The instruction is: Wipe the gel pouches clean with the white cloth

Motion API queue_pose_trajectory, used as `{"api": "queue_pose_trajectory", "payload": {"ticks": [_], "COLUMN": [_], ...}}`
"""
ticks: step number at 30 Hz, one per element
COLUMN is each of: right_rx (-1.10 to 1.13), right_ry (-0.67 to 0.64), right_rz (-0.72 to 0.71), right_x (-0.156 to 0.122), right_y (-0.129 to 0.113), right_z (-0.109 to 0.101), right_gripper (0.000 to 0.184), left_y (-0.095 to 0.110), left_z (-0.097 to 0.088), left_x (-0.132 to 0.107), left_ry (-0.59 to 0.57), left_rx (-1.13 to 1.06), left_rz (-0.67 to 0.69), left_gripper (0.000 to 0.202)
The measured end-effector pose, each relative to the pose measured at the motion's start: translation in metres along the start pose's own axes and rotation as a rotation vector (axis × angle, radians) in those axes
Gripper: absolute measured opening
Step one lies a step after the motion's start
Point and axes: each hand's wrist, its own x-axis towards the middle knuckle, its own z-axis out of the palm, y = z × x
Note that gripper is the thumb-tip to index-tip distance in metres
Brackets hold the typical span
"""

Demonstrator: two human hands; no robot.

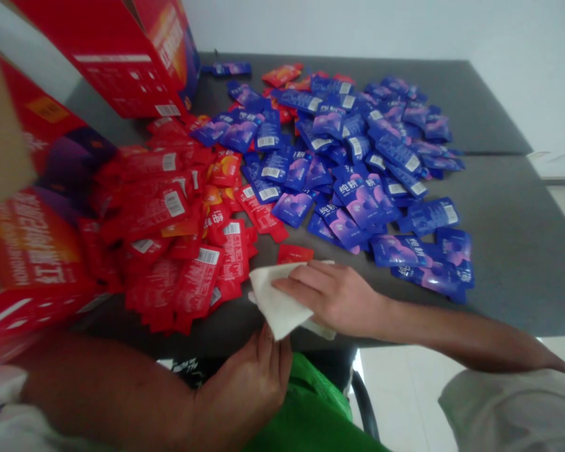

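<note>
A folded cream cloth [282,298] is held in my right hand [339,295], which comes in from the right with its fingers pressed over the fabric. My left hand [254,376] is just below, at the table's front edge. Its fingers are closed and the tips meet the cloth's lower corner; what they pinch is hidden under the fabric. Right behind the cloth, part of a red pouch [295,253] shows. A heap of red sachets [169,207] lies to the left of my hands, and a heap of blue-purple sachets [358,194] beyond them to the right.
Two red printed cartons stand at the left, one upright at the back [122,63] and one nearer with an open flap [32,245]. The grey table [503,245] meets a white wall behind. Green fabric [306,408] lies below the table edge.
</note>
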Motion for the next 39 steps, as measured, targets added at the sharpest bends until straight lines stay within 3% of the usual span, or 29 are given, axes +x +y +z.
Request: {"api": "queue_pose_trajectory", "payload": {"ticks": [3, 7, 10, 14, 19, 25, 28, 32, 35, 37, 39], "right_rx": [0.059, 0.018, -0.057, -0.057, 0.025, 0.025, -0.045, -0.064, -0.007, 0.039, 0.061], "right_ry": [-0.072, -0.037, 0.002, 0.068, -0.097, -0.022, 0.025, 0.056, -0.022, -0.076, -0.074], "right_rz": [-0.007, 0.165, 0.241, 0.093, -0.024, 0.145, 0.208, 0.107, -0.005, -0.008, 0.057], "right_x": [0.001, 0.013, 0.016, 0.009, 0.000, 0.014, 0.017, 0.008, 0.000, 0.001, 0.005], "right_y": [-0.004, 0.029, 0.045, 0.022, -0.010, 0.029, 0.043, 0.021, -0.002, -0.004, 0.006], "right_z": [0.007, 0.009, 0.002, -0.006, 0.003, 0.011, 0.008, 0.003, 0.005, 0.008, 0.010], "right_gripper": [0.028, 0.031, 0.032, 0.036, 0.029, 0.031, 0.031, 0.036, 0.032, 0.028, 0.029], "left_y": [-0.001, -0.002, -0.002, 0.000, 0.000, -0.001, 0.000, 0.000, 0.001, 0.002, 0.002], "left_z": [-0.002, 0.002, 0.005, 0.005, 0.000, 0.007, 0.009, 0.005, 0.002, 0.003, 0.006], "left_x": [0.001, 0.000, -0.002, -0.002, 0.000, -0.001, -0.002, -0.002, -0.002, -0.002, -0.003], "left_ry": [-0.027, 0.078, 0.074, 0.071, -0.058, 0.063, 0.071, 0.064, -0.042, -0.077, -0.023], "left_rx": [-0.007, 0.007, 0.015, 0.023, 0.003, 0.042, 0.050, 0.042, 0.025, 0.024, 0.031], "left_rz": [0.004, 0.018, 0.015, 0.012, 0.020, 0.041, 0.025, 0.028, 0.015, 0.018, 0.036], "left_gripper": [0.039, 0.044, 0.044, 0.045, 0.038, 0.044, 0.044, 0.043, 0.039, 0.038, 0.041]}}
